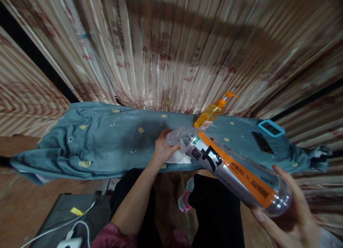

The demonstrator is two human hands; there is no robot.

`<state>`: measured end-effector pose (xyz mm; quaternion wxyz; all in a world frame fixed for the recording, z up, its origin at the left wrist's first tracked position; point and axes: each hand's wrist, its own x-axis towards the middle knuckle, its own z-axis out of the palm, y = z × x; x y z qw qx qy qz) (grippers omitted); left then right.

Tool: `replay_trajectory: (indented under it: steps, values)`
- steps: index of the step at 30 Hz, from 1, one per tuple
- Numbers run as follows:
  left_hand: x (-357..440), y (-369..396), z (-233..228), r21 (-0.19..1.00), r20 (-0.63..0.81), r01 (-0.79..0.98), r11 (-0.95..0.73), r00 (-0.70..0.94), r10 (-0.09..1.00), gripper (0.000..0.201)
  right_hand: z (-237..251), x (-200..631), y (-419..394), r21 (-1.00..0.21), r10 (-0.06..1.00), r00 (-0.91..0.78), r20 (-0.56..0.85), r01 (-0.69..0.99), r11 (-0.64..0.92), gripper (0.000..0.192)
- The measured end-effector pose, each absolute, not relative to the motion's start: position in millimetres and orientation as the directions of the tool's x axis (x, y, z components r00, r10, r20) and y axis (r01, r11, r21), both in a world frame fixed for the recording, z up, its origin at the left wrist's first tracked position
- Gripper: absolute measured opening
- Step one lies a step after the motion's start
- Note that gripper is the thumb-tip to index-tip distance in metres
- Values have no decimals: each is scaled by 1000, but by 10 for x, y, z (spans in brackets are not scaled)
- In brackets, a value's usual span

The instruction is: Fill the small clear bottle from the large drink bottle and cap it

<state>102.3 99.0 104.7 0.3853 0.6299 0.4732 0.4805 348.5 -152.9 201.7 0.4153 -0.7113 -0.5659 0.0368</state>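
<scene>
My right hand grips the base end of a large clear plastic bottle with an orange and silver label. The bottle is tilted, its neck end pointing up-left toward my left hand. That hand is closed around a small, ridged clear plastic piece, which meets the bottle's neck end. Whether this piece is a cup or another bottle's end, I cannot tell. Under it, a white tissue-like sheet shows on the cloth. Just behind the bottle's neck stands an orange pump bottle with yellow liquid.
A grey-green patterned cloth covers the long narrow surface before me. On its right lie a dark phone and a blue-framed device. A pleated curtain hangs behind. At lower left, a dark box carries white cables.
</scene>
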Motion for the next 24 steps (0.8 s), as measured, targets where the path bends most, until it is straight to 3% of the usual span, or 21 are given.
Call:
replay_trajectory:
  steps: [10,15,24]
  values:
    - [1017,1006,1008,943,246,210,-257,78,966,61,2043,3449,-1507,-615,822,349,450,788,2,91]
    - [1015,1003,1018,941,243,222,-255,79,967,59,2056,3548,-1501,-508,846,220,485,859,68,95]
    - [1015,1007,1001,936,257,225,-272,93,962,57,2036,3552,-1513,-558,839,272,472,829,45,97]
